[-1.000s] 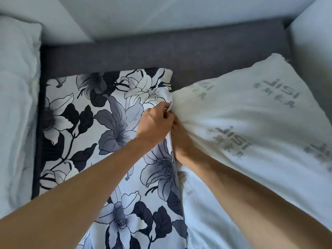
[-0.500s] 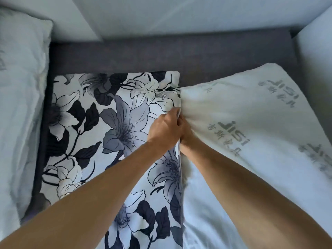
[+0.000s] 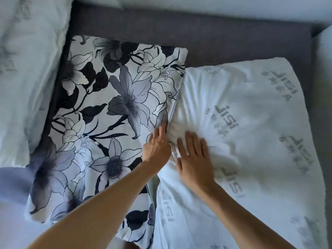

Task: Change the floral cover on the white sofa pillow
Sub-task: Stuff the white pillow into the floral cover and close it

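Fingers [image 3: 193,141] of your right hand [image 3: 195,162], a second ago buried inside the floral cover [image 3: 111,112], now lie flat on the white pillow [image 3: 251,123] beside it, your left hand [image 3: 158,148] extended along the opening: insertion paused.

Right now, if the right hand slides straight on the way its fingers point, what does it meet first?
More of the white pillow: the right hand lies flat on it, fingers pointing up the picture. Beyond the pillow's far edge probably comes the grey sofa.
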